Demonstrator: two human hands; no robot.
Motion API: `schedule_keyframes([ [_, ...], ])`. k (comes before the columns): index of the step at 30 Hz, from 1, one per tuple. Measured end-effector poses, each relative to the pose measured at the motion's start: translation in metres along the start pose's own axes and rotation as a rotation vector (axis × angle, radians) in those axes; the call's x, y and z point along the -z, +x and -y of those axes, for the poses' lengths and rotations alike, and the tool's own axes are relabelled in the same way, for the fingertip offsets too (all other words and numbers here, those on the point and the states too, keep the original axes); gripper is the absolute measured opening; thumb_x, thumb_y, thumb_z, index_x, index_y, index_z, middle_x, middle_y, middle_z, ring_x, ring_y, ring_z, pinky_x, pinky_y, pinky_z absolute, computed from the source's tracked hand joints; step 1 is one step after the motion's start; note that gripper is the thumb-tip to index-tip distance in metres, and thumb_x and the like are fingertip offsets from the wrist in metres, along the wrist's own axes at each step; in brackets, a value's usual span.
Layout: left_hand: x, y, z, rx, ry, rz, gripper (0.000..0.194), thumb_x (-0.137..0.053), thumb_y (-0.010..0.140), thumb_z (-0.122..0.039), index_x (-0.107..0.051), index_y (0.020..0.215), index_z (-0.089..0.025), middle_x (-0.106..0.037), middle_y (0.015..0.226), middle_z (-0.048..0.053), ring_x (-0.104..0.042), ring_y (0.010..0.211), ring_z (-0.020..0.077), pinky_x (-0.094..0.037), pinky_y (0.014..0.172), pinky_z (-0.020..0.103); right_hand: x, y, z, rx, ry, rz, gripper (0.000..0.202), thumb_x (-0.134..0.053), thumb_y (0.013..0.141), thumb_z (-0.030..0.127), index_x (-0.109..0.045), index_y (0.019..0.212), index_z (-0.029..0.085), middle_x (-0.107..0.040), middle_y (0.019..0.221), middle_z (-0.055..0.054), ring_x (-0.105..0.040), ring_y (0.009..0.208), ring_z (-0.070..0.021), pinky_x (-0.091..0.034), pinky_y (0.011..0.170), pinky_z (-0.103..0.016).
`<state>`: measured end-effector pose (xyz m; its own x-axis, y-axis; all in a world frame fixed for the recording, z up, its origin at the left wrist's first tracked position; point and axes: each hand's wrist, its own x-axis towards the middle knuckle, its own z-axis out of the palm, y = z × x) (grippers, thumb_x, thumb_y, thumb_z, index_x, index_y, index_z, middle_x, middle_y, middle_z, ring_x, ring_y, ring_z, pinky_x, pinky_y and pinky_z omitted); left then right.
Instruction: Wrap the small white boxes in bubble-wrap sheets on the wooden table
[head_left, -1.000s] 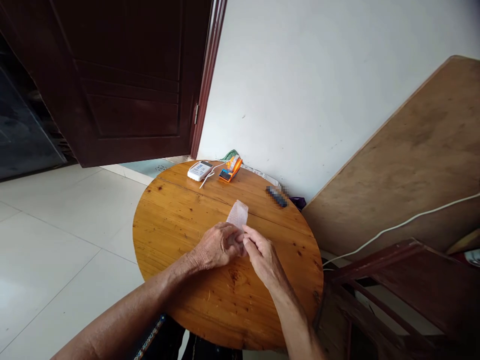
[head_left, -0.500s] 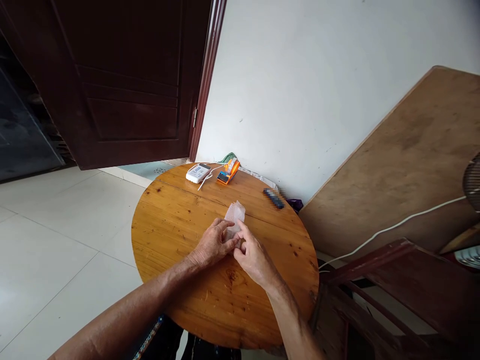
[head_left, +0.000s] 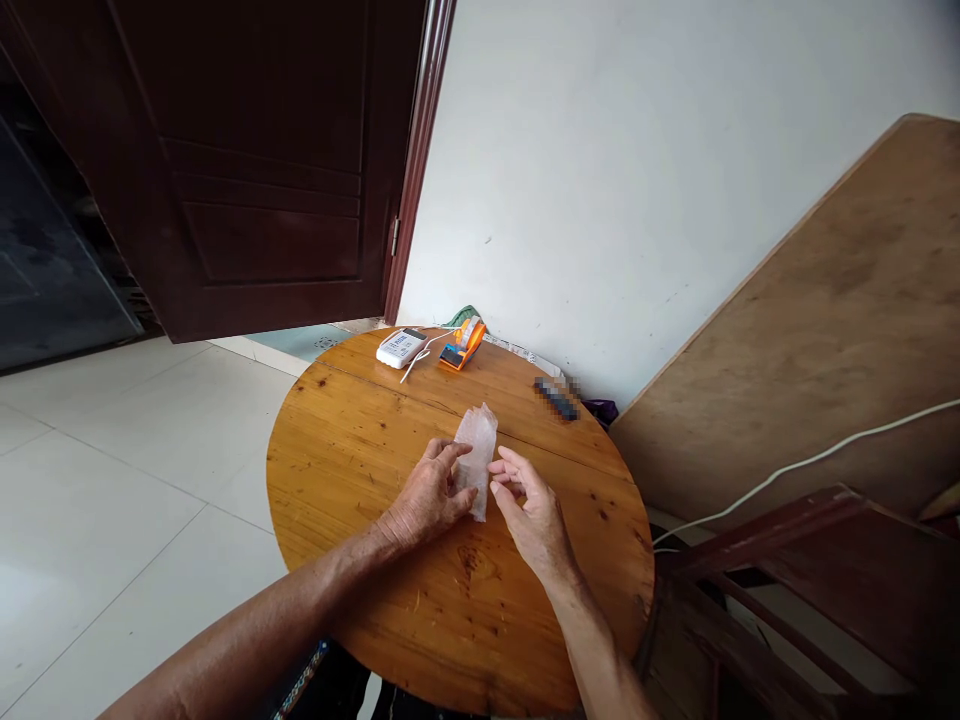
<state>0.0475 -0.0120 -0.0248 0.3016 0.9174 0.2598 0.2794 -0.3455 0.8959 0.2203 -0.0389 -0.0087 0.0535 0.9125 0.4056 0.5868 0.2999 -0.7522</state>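
Thin, crinkled white sheet (head_left: 478, 440) on grainy wood (head_left: 360, 440).

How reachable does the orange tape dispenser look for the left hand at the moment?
Probably yes: bare table lies between the left hand and the dispenser, though it may need a stretch forward.

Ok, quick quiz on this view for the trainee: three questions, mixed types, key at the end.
1. True or false: the right hand is open, not clenched into a fist.
2. What colour is the tape dispenser beside the white device? A) green B) orange C) purple
3. Fill in: the thin pale sheet is at a ____ wooden table. (shape)

Key: 1 true; 2 B; 3 round
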Motion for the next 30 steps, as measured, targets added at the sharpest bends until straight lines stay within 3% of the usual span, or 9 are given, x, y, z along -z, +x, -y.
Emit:
schedule_keyframes([
  [7, 0.0, 0.0, 0.002, -0.004, 0.039, 0.0, 0.055, -0.065, 0.073, -0.012, -0.054, 0.127, -0.017, -0.051, 0.092, 0.001, -0.05, 0.07, 0.0119, -0.049, 0.073, 0.028, -0.007, 0.003, 0.0, 0.109, -0.046, 0.029, 0.04, -0.052, 0.085, 0.02, -0.059, 0.125, 0.022, -0.075, 0.102, -0.007, -0.069, 0.093, -0.02, -0.055, 0.089, -0.038],
  [10, 0.001, 0.0, 0.002, -0.024, 0.056, 0.007, 0.056, -0.063, 0.074, -0.012, -0.053, 0.128, -0.019, -0.053, 0.097, 0.002, -0.05, 0.07, 0.0117, -0.05, 0.074, 0.029, -0.007, 0.004, -0.001, 0.139, -0.061, 0.069, 0.041, -0.049, 0.087, 0.018, -0.057, 0.127, 0.021, -0.074, 0.104, -0.007, -0.069, 0.097, -0.0202, -0.053, 0.093, -0.039],
  [13, 0.001, -0.001, 0.002, -0.073, 0.051, 0.017, 0.056, -0.062, 0.074, -0.012, -0.053, 0.129, -0.02, -0.053, 0.116, 0.006, -0.054, 0.074, 0.0119, -0.052, 0.075, 0.029, -0.007, 0.005, 0.001, 0.128, -0.082, 0.109, 0.042, -0.045, 0.088, 0.017, -0.055, 0.129, 0.022, -0.074, 0.106, -0.007, -0.069, 0.1, -0.0204, -0.052, 0.095, -0.039],
  [18, 0.0, -0.003, 0.002, -0.168, 0.099, 0.037, 0.046, -0.059, 0.077, -0.012, -0.06, 0.123, -0.022, -0.048, 0.134, 0.009, -0.062, 0.095, 0.0179, -0.054, 0.086, 0.033, -0.008, 0.009, 0.004, 0.105, -0.073, 0.127, 0.047, -0.043, 0.087, 0.016, -0.052, 0.133, 0.021, -0.074, 0.109, -0.007, -0.069, 0.102, -0.0196, -0.053, 0.094, -0.036],
  [23, 0.002, -0.001, 0.003, -0.249, 0.151, 0.046, 0.043, -0.059, 0.079, -0.015, -0.061, 0.121, -0.02, -0.056, 0.127, 0.009, -0.062, 0.107, 0.022, -0.052, 0.094, 0.035, -0.007, 0.013, 0.003, 0.059, -0.017, 0.148, 0.047, -0.044, 0.088, 0.018, -0.048, 0.135, 0.02, -0.074, 0.108, -0.007, -0.069, 0.101, -0.019, -0.053, 0.093, -0.035],
  [30, 0.003, 0.0, 0.003, -0.264, 0.218, 0.06, 0.037, -0.058, 0.079, -0.017, -0.064, 0.116, -0.018, -0.06, 0.116, 0.009, -0.063, 0.101, 0.0221, -0.053, 0.089, 0.033, -0.004, 0.022, -0.001, -0.005, 0.088, 0.097, 0.04, -0.048, 0.087, 0.023, -0.053, 0.127, 0.021, -0.074, 0.105, -0.008, -0.071, 0.086, -0.0182, -0.056, 0.083, -0.034],
])
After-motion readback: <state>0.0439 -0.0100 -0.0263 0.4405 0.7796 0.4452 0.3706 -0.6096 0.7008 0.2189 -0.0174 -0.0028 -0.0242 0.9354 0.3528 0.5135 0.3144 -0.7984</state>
